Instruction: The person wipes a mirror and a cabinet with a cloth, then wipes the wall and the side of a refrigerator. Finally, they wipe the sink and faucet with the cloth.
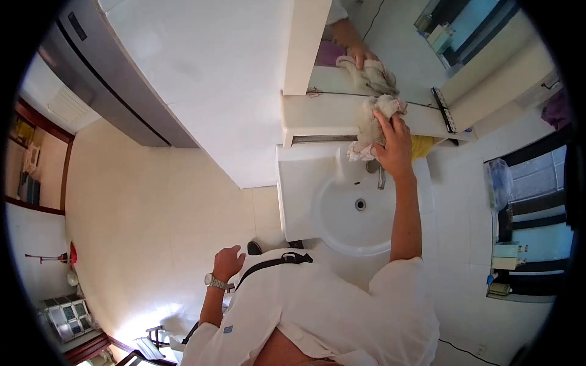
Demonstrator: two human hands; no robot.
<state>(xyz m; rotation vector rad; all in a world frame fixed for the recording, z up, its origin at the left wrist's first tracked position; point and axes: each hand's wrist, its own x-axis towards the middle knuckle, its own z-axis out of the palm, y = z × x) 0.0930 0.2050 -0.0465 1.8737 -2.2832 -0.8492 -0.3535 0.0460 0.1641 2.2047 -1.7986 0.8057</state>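
My right hand point(395, 143) is pressed on a crumpled, pale rag point(371, 125) with pinkish edges. Its fingers bend over the rag, which lies across the white ledge point(332, 104) under the mirror and hangs down in front. Just below stands the metal faucet point(381, 178) of the white sink point(299, 210). Away from the sink, my left hand point(228, 263) is beside my body with a watch point(215, 281) on the wrist. Its fingers are loosely bent and a little apart, and nothing shows in them.
A mirror point(390, 36) above the ledge reflects the hand and rag. Something yellow point(421, 146) sits right of the rag. A dark slim object point(444, 110) stands at the ledge's right end. On the left is a grey fridge-like cabinet point(116, 79); a window sill with bottles is at right.
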